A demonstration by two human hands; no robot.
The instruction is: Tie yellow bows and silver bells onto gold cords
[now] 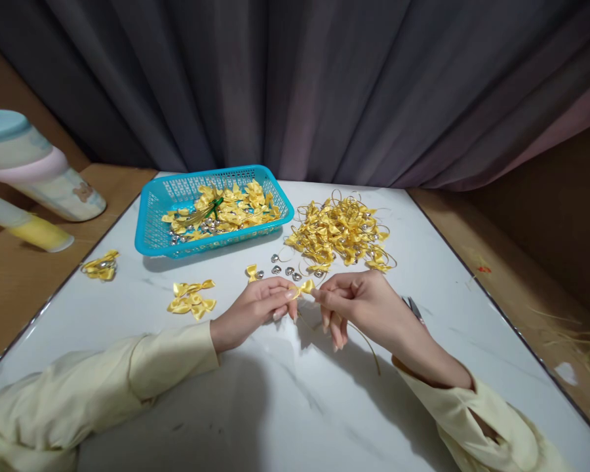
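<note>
A small yellow satin bow (305, 287) is pinched between my two hands above the white table. My left hand (265, 301) is closed on its left end, thumb against fingers. On the other side my right hand (356, 303) grips the bow's right end with thumb and forefinger, the other fingers bent down. A thin gold cord (368, 346) trails from below my right hand. Just beyond the hands lie several silver bells (290, 271) and a single yellow bow (251, 272). A little group of yellow bows (191, 299) rests left of my left hand.
A blue plastic basket (152, 226) with bows and bells stands at the back. Right of it is a heap of bows on cords (341, 229). Metal blades (413, 308) show behind my right wrist. A tumbler (44, 164) and a yellow spool (34, 229) are at far left.
</note>
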